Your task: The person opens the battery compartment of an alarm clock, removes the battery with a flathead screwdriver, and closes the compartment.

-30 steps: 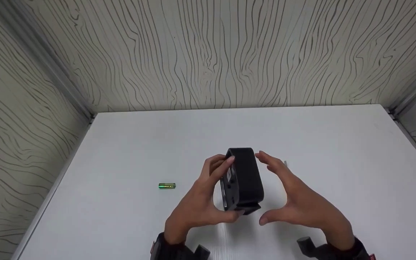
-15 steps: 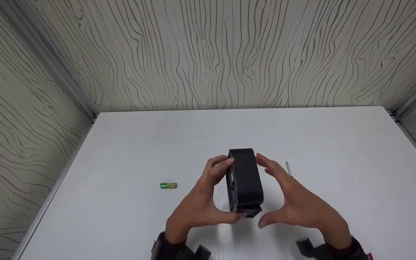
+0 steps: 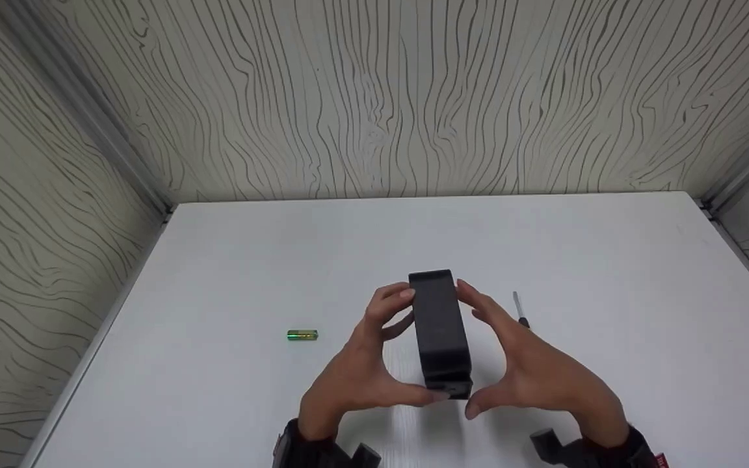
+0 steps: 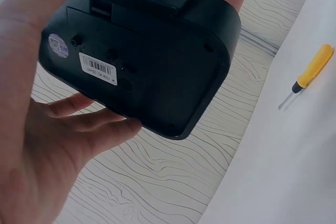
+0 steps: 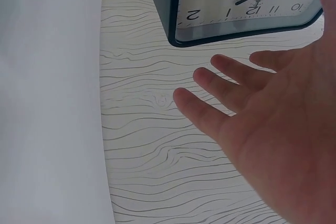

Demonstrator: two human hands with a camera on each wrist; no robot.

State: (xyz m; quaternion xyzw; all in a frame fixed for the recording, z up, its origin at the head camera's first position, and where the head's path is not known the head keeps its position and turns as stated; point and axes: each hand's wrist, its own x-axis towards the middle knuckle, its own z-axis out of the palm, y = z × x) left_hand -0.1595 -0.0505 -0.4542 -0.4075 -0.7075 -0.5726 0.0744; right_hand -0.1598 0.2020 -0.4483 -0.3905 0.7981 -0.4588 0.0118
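Observation:
A black desk clock [image 3: 439, 325] is held up over the table between both hands, its narrow side toward the head view. My left hand [image 3: 356, 377] grips it, thumb at the near end and fingers at the far end. The left wrist view shows the clock's dark back [image 4: 157, 87] with a barcode label [image 4: 98, 68]. Numerals and hands appear on the white dial [image 5: 210, 6] in the right wrist view. My right hand [image 3: 537, 370] stands beside the dial, fingers extended and spread. Whether its index finger or thumb touches the clock's edge, I cannot tell.
A green-gold battery [image 3: 302, 335] lies on the white table [image 3: 218, 273], left of the hands. Behind the right hand lies a screwdriver [image 3: 520, 309], its yellow handle visible in the left wrist view. Wood-grain panels [image 3: 374, 97] enclose the table's back and sides.
The clock has turned so that its back no longer shows in the head view, only its side. Both hands stay nearly in place. More of the screwdriver is visible.

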